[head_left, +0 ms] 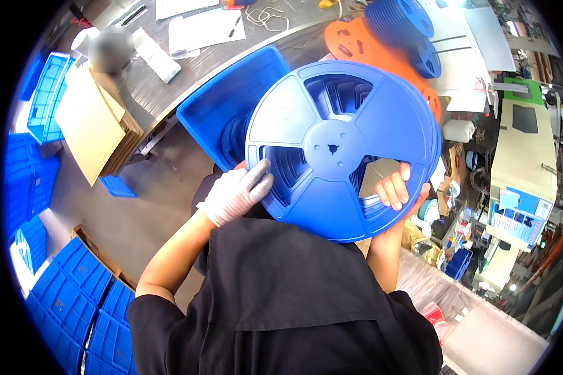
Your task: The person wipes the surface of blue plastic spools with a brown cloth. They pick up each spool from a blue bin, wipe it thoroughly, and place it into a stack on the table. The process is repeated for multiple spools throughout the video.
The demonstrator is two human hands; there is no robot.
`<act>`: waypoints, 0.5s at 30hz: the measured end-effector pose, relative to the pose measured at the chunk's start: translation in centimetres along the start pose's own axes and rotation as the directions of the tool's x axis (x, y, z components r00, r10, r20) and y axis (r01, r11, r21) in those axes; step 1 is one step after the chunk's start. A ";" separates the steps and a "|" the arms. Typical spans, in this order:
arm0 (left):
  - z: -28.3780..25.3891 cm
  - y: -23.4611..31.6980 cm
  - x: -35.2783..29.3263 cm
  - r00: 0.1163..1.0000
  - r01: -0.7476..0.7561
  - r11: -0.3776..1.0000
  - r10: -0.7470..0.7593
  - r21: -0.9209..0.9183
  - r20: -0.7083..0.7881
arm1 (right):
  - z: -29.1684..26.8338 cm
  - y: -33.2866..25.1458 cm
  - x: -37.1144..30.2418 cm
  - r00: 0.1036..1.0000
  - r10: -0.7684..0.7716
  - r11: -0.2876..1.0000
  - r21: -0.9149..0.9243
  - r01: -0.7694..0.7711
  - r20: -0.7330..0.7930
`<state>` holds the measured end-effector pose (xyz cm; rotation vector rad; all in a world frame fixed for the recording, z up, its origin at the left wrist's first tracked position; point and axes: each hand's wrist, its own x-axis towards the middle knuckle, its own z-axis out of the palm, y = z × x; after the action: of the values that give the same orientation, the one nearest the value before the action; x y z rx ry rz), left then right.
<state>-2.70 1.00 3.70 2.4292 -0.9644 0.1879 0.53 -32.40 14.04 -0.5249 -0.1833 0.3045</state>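
A stack of large blue plastic reels (333,149) is held up in front of my body, its round flat face toward me. My left hand (239,190), in a white glove, grips the stack's left rim, fingers bent at the edge of a cut-out. At the lower right my bare right hand (401,190) is closed round the rim, with its fingertips coming through another cut-out. The far side of the stack and parts of both hands are hidden. Just behind it stands a blue bin (213,103) with more dark blue reels inside.
An orange reel (350,44) and further stacked blue reels (399,19) lie at the back right. Papers (206,31) are on the grey worktable (144,94). Flattened cardboard (94,125) leans at its left end. Blue crates (75,294) stand at lower left, a beige-green machine (522,144) at right.
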 end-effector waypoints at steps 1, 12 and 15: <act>0.1 -0.1 0.1 1.000 -0.003 0.999 0.003 -0.034 -0.001 | 0.2 -0.3 0.1 0.998 -0.002 0.996 -0.089 -0.004 -0.063; 1.8 -0.6 -1.3 0.719 0.154 -0.407 -0.580 -0.901 0.384 | -1.8 -2.5 -1.6 0.724 -0.046 0.908 -0.330 -0.256 -0.689; 3.2 -1.2 -2.8 0.653 0.098 -0.610 -0.557 -0.786 0.513 | -3.9 -3.2 -4.7 0.659 -0.057 0.907 -0.315 -0.280 -0.750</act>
<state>-4.13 1.74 -0.40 0.6109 0.3766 -0.4783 -2.09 -38.42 11.91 -1.0482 0.6246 0.1460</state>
